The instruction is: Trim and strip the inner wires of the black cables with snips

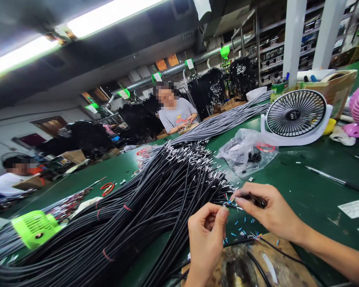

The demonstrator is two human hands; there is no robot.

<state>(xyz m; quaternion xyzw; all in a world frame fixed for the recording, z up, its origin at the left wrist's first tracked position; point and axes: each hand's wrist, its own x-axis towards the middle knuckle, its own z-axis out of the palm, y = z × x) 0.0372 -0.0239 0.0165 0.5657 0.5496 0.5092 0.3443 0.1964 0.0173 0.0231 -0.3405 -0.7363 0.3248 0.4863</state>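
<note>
Thin coloured wire ends (229, 200) show between my two hands, in front of a large bundle of black cables (143, 199) with white-tipped ends. My left hand (208, 233) is closed in a pinch at these wires. My right hand (265, 205) pinches at the same wires with thumb and forefinger, and its other fingers curl around small dark pieces (257, 199). Below my hands, a black cable with splayed coloured wires (255, 237) lies at the edge of a worn brown board (275, 259). Small blue bits are scattered on the green table (305, 191).
A clear plastic bag (242, 153), a white fan (296, 115) and a pen (326, 175) lie beyond my right hand. Red-handled scissors (107, 188) and a green fan (36, 229) are at left. Two people (178, 115) sit across the table.
</note>
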